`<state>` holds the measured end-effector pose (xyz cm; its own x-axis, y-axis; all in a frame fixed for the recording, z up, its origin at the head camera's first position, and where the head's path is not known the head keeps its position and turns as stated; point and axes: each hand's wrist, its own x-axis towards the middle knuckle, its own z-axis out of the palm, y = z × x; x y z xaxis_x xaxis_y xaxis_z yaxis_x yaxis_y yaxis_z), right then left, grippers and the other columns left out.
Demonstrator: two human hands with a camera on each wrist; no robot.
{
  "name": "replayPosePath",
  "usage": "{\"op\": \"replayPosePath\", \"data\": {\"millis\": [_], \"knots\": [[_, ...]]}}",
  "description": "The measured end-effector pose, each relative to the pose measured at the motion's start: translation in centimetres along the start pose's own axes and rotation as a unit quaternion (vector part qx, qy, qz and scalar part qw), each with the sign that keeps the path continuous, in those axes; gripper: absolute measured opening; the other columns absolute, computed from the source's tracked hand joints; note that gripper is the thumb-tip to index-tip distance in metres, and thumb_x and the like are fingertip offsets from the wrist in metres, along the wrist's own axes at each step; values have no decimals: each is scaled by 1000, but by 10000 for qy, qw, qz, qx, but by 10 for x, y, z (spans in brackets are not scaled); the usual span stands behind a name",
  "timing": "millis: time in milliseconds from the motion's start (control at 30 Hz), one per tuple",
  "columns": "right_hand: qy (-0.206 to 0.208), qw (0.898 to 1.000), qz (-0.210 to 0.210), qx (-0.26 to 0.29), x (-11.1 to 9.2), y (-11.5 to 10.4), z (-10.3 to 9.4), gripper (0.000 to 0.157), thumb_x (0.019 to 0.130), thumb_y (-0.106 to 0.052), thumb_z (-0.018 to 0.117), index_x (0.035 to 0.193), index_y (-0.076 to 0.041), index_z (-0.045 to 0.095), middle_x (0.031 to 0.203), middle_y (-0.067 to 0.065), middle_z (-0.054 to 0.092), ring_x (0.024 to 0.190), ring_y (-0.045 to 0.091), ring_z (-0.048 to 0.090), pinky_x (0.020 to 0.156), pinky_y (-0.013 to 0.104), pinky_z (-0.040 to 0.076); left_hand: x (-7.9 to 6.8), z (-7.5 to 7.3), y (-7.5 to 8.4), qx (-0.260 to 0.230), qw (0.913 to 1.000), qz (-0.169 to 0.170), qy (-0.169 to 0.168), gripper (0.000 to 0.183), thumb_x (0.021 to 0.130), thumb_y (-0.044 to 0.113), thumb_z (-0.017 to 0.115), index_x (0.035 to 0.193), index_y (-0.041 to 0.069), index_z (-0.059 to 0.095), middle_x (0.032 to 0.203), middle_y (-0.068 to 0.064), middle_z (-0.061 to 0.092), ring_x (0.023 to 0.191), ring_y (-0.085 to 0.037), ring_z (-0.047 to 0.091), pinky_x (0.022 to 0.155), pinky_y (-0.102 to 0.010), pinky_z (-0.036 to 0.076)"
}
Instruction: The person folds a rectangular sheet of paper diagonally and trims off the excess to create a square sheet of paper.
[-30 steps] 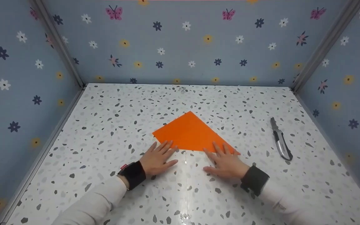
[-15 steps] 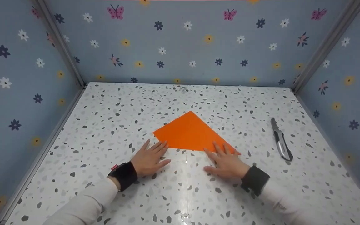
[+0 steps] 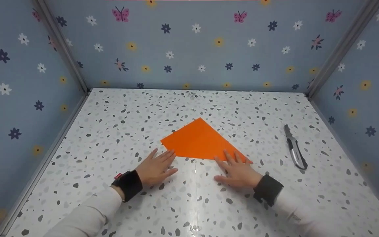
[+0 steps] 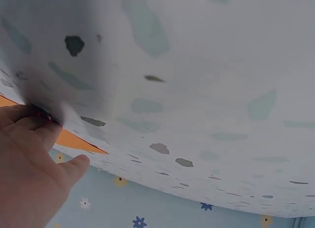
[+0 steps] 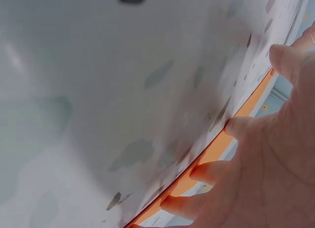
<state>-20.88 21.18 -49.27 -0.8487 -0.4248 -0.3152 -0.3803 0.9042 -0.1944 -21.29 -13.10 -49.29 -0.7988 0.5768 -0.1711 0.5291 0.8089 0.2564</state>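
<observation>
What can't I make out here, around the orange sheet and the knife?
Head view: the underside of the orange sheet, hidden against the table.
Head view: part of its near edge, under the right hand.
Left wrist view: some of the sheet, behind the left hand.
Head view: any lettering on the knife, too small.

head: high, faces 12 o'clock, downward | both wrists: close, low | all share orange sheet [image 3: 196, 141]: left-wrist 8 o'clock, right-wrist 4 o'clock

No text readable, red tag [image 3: 118, 176] seen on black wristband [image 3: 128, 185] at eight o'clock in head view, any lettering too small
</observation>
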Motion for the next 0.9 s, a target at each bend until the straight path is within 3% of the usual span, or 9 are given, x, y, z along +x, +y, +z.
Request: {"op": "replayPosePath", "data": {"millis": [267,567,900], "knots": [[48,10000,-9,12,-1,0,-2,82,99,-71,43,165,-30,18,174,20,4,156,57,7,114,86,15,-2,-2,3,33,10000,-16,50,73,108,53,34,161,4,29,171,-12,26,161,-29,25,132,-60,9],[126,9998,-24,-119,-1,-2,2,81,99,-69,44,165,-30,19,173,20,8,155,59,12,113,86,18,1,14,2,100,9988,-162,452,78,105,59,39,160,4,32,170,-13,29,159,-30,29,130,-60,18],[148,9996,6,-258,0,-1,2,80,99,-69,46,165,-31,20,173,20,11,156,57,13,113,85,21,14,20,12,254,9966,-138,775,78,104,59,42,157,2,38,166,-20,35,156,-40,32,127,-62,25]]}}
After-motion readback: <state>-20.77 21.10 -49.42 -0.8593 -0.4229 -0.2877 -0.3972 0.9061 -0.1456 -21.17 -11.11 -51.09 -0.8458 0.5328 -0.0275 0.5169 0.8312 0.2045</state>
